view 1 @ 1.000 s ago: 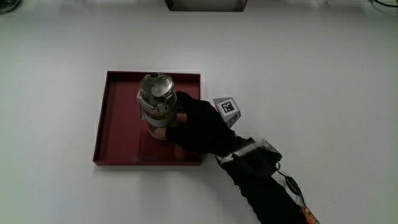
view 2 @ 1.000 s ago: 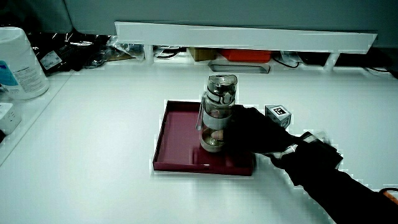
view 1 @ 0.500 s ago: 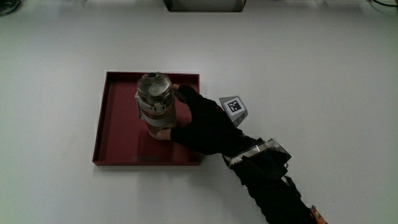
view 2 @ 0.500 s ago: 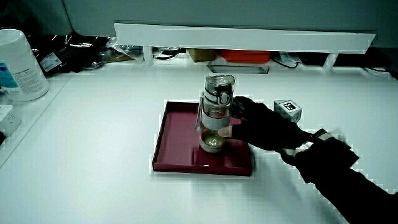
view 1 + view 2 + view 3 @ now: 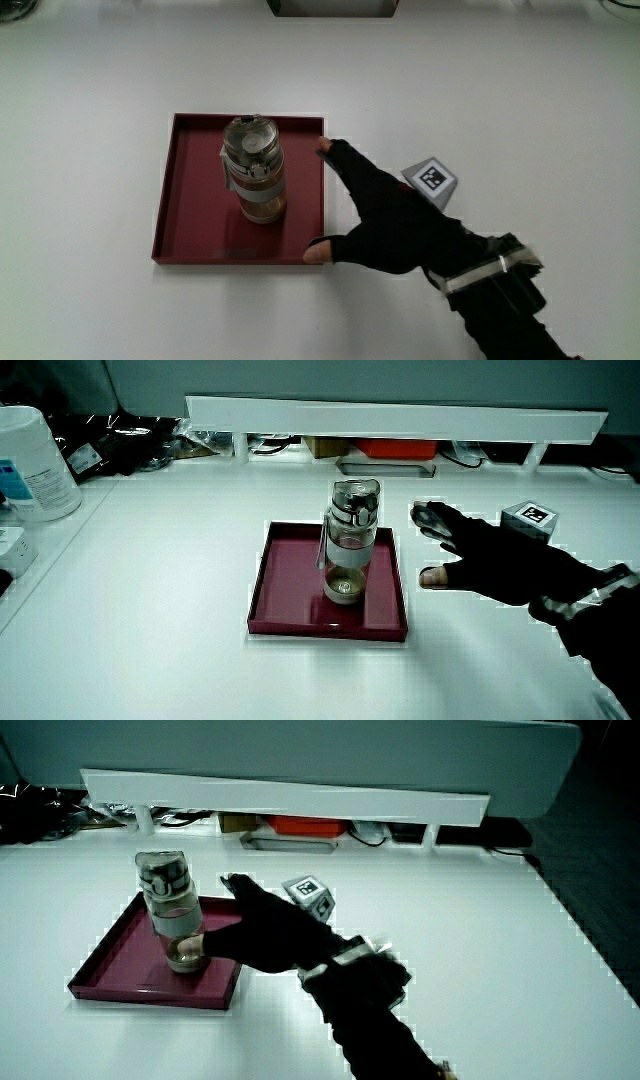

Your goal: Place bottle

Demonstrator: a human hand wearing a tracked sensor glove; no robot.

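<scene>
Now the bottle stands on the tray, hand beside it.

Nearest the person, the forearm runs up to the hand (image 5: pixel 392 222), which hovers over the table just beside the tray's (image 5: pixel 190 250) rim, fingers spread and holding nothing; the patterned cube (image 5: pixel 429 180) sits on its back. Next comes the bottle (image 5: pixel 254 169), upright inside the red tray and apart from the fingertips, lid on; both side views (image 5: pixel 351 540) (image 5: pixel 172 911) show it standing straight. The placing looks done: any withdrawal should go sideways and clear of the bottle, so nothing tips it.
</scene>
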